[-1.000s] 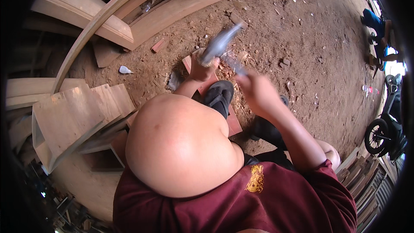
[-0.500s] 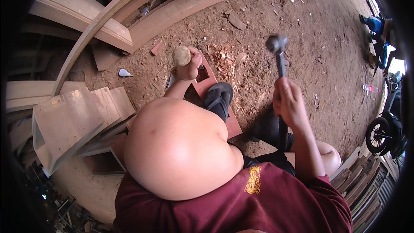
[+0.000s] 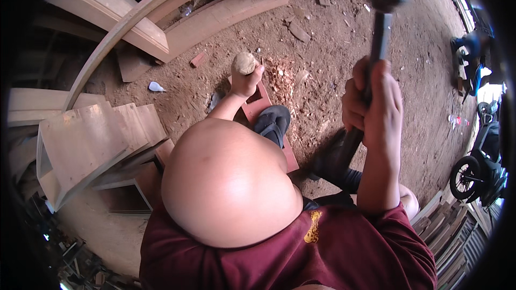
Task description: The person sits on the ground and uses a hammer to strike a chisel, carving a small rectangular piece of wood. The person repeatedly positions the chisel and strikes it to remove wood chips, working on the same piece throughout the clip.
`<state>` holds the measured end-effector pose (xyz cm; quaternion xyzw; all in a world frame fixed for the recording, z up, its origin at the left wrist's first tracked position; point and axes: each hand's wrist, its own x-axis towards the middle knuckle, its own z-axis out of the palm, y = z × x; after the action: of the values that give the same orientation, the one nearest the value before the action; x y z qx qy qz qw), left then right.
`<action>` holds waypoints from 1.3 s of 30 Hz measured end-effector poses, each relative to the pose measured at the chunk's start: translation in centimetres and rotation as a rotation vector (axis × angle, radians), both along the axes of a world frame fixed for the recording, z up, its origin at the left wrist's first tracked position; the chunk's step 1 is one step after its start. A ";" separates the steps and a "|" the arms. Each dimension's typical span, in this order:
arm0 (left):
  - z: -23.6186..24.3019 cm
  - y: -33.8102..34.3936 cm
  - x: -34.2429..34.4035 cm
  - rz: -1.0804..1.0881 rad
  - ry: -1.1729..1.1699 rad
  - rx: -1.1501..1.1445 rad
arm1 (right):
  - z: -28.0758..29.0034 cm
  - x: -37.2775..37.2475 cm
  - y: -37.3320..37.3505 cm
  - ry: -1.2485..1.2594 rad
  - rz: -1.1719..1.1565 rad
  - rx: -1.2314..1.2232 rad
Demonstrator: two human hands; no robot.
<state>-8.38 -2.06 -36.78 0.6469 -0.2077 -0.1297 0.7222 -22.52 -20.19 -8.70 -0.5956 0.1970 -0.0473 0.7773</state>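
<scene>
My left hand (image 3: 247,83) is closed round a chisel (image 3: 244,63), whose round wooden handle end faces up; its blade is hidden below the fist. Under that hand lies a reddish wooden board (image 3: 253,109) on the ground, with a rectangular slot cut in it. One foot in a dark sandal (image 3: 274,120) rests on the board. Up on the right, my right hand (image 3: 380,102) grips a hammer (image 3: 381,35) by its dark handle. The hammer head is raised well above the ground, apart from the chisel, and is blurred.
Wood chips (image 3: 280,79) litter the dirt beside the board. A curved wooden frame (image 3: 215,24) stands far left, with box-like wooden pieces (image 3: 80,134) nearer. On the right are a motorbike (image 3: 473,166), stacked timber strips (image 3: 443,223) and another person (image 3: 473,45).
The hammer has swung upward, with my right hand raised and turned. My left hand and the chisel have shifted slightly right in view, still over the board.
</scene>
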 end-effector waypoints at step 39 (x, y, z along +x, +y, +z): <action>3.2 -4.6 -3.8 -0.132 -0.208 0.254 | -6.1 -3.9 0.0 0.246 0.205 -1.016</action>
<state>-12.14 -6.66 -33.55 0.7279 -0.3051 -0.1345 0.5991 -26.40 -20.15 -14.84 -0.9143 0.1798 0.0099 0.3628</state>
